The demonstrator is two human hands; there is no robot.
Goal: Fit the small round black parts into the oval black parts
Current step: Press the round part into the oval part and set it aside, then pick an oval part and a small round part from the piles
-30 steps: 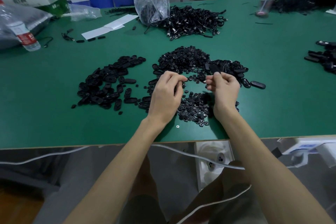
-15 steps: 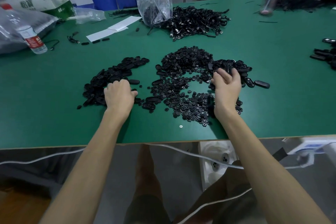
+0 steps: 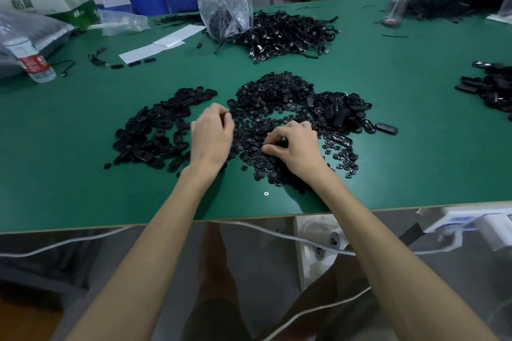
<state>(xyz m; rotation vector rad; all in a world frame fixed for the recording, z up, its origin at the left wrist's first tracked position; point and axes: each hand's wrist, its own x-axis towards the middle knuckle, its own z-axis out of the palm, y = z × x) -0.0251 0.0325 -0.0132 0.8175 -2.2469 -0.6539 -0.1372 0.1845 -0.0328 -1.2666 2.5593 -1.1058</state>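
1. I see a green table (image 3: 83,188) with heaps of black bits on it.
2. The small round parts (image 3: 277,94) lie in a big heap in the middle of the table. They spread down toward the near edge.
3. One pile of oval parts (image 3: 158,130) lies to the left of the round heap. A second oval pile (image 3: 338,111) lies on the right and touches the round heap.
4. The left hand (image 3: 212,137) sits between the left pile and the round heap. Its fingers are curled in, with the tips by the heap's edge. I cannot tell if it holds a piece.
5. The right hand (image 3: 295,144) is low on the round heap. Its fingers bend down into the round bits and the thumb comes close to them. I cannot tell if a bit is pinched there.
6. Far back lies a tangle of black cables (image 3: 288,33), with a clear plastic bag (image 3: 224,8) right against it.
7. A water bottle (image 3: 32,59) stands at the far left. Some white paper (image 3: 160,44) lies between it and the bag.
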